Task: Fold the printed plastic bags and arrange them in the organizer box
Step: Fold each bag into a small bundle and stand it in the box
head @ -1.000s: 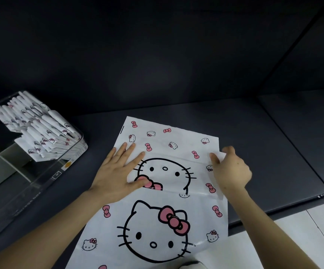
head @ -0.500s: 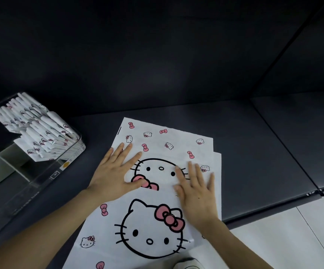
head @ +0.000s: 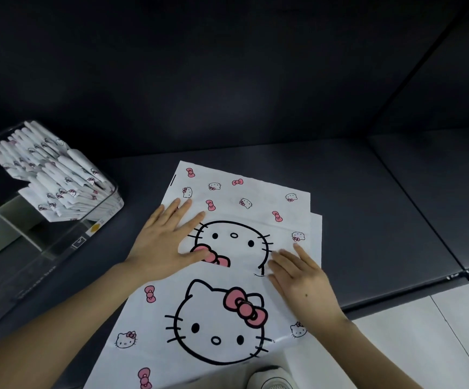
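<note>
Pressing flat, fingers spread, the left hand point(head: 166, 242) and right hand point(head: 302, 279) are pinning the folded bag point(head: 244, 203), its long axis running toward the person.

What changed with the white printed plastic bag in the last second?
The right hand let go of the folded-over edge of the white printed plastic bag, went flat and slid slightly right along the fold. The left hand stayed pressing it; the clear organizer box unchanged.
</note>
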The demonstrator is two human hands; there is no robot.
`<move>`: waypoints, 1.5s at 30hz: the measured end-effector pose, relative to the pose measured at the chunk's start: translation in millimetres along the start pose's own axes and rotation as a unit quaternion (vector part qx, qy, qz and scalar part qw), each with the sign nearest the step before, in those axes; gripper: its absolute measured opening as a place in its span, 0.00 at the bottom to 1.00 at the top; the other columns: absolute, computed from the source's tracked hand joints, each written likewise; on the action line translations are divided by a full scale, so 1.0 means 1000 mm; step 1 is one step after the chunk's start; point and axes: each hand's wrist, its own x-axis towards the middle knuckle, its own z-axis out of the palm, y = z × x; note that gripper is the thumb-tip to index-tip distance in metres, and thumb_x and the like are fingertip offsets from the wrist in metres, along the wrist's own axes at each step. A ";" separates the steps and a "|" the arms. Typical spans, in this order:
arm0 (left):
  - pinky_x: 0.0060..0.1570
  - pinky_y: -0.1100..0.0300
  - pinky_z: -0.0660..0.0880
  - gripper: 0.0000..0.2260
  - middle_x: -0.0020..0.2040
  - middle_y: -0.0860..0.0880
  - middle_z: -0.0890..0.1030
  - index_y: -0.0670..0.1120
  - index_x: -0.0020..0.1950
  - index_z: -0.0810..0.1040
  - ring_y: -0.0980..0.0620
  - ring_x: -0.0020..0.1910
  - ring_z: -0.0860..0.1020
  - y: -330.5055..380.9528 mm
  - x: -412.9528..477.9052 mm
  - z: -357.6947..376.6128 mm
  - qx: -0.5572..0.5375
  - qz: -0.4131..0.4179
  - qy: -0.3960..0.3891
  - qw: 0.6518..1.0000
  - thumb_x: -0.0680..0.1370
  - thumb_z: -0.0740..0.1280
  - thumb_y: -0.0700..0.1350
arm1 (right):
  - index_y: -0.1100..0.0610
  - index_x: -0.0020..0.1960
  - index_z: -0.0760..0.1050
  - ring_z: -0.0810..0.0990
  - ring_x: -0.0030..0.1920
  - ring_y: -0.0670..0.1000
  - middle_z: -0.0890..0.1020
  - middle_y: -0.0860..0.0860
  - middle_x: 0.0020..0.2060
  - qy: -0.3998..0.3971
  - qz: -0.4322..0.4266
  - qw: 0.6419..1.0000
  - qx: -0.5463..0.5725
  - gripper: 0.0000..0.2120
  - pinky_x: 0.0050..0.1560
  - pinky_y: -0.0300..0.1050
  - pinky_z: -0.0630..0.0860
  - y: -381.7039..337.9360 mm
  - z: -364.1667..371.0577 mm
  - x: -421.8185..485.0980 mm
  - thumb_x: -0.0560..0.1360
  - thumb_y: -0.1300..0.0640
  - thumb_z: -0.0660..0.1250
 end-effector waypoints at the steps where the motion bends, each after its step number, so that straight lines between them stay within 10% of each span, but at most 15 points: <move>1: 0.73 0.61 0.34 0.41 0.76 0.59 0.38 0.63 0.74 0.42 0.61 0.75 0.35 -0.003 0.000 -0.005 -0.024 0.008 -0.009 1.000 0.64 0.34 0.80 | 0.59 0.42 0.83 0.84 0.46 0.52 0.84 0.53 0.45 -0.007 -0.006 1.000 0.002 0.05 0.64 0.51 0.74 0.003 0.000 0.002 0.67 0.62 0.75; 6: 0.66 0.76 0.53 0.37 0.72 0.66 0.62 0.69 0.68 0.63 0.75 0.69 0.56 -0.038 -0.005 -0.040 -0.283 0.007 -0.055 0.958 0.61 0.60 0.79 | 0.57 0.42 0.78 0.75 0.26 0.46 0.78 0.48 0.28 -0.014 0.120 0.982 0.145 0.09 0.31 0.37 0.71 0.023 -0.011 0.024 0.76 0.57 0.60; 9: 0.60 0.79 0.61 0.22 0.60 0.71 0.73 0.79 0.53 0.71 0.77 0.61 0.67 -0.048 -0.001 -0.048 -0.305 -0.016 -0.049 0.951 0.66 0.75 0.60 | 0.49 0.43 0.73 0.71 0.28 0.46 0.77 0.47 0.28 -0.113 0.260 0.918 0.278 0.09 0.31 0.37 0.68 0.038 -0.020 0.046 0.81 0.55 0.59; 13: 0.46 0.80 0.67 0.13 0.38 0.73 0.78 0.66 0.44 0.82 0.74 0.45 0.75 -0.047 0.020 -0.041 -0.274 -0.072 0.045 0.958 0.78 0.67 0.46 | 0.50 0.39 0.77 0.76 0.36 0.38 0.80 0.39 0.34 -0.187 0.326 0.801 0.466 0.07 0.39 0.31 0.71 0.059 -0.031 0.064 0.76 0.55 0.68; 17: 0.52 0.57 0.75 0.13 0.42 0.53 0.84 0.46 0.50 0.83 0.52 0.46 0.81 -0.039 0.036 -0.035 -0.322 -0.150 0.084 0.931 0.80 0.63 0.52 | 0.57 0.49 0.82 0.84 0.48 0.51 0.85 0.51 0.46 -0.240 0.366 0.708 0.554 0.09 0.49 0.44 0.78 0.079 -0.035 0.055 0.70 0.64 0.73; 22: 0.45 0.52 0.72 0.16 0.39 0.47 0.82 0.47 0.50 0.82 0.45 0.44 0.79 -0.034 0.055 -0.031 -0.281 -0.178 0.146 0.932 0.81 0.59 0.55 | 0.62 0.50 0.80 0.84 0.44 0.58 0.85 0.57 0.44 -0.066 0.468 0.645 0.600 0.07 0.41 0.45 0.80 0.080 -0.027 0.066 0.72 0.64 0.70; 30: 0.40 0.54 0.70 0.18 0.44 0.45 0.83 0.46 0.55 0.79 0.42 0.45 0.78 -0.032 0.080 -0.026 -0.149 -0.215 0.140 0.955 0.83 0.52 0.53 | 0.59 0.41 0.70 0.75 0.34 0.57 0.78 0.58 0.35 -0.057 0.519 0.772 0.363 0.07 0.36 0.49 0.74 0.090 0.014 0.099 0.76 0.58 0.62; 39: 0.31 0.55 0.67 0.16 0.33 0.43 0.78 0.41 0.49 0.72 0.39 0.33 0.77 -0.024 0.089 -0.020 -0.150 -0.284 0.242 0.915 0.81 0.60 0.54 | 0.56 0.32 0.57 0.61 0.29 0.52 0.64 0.50 0.26 -0.057 0.564 0.774 0.283 0.14 0.30 0.42 0.57 0.082 0.024 0.105 0.71 0.63 0.60; 45: 0.49 0.44 0.65 0.20 0.53 0.35 0.77 0.40 0.59 0.77 0.36 0.48 0.75 -0.008 0.081 -0.013 0.078 -0.095 0.301 0.946 0.77 0.57 0.52 | 0.55 0.32 0.56 0.62 0.30 0.53 0.63 0.51 0.27 -0.079 0.548 0.796 0.244 0.15 0.30 0.42 0.55 0.086 0.029 0.106 0.73 0.61 0.60</move>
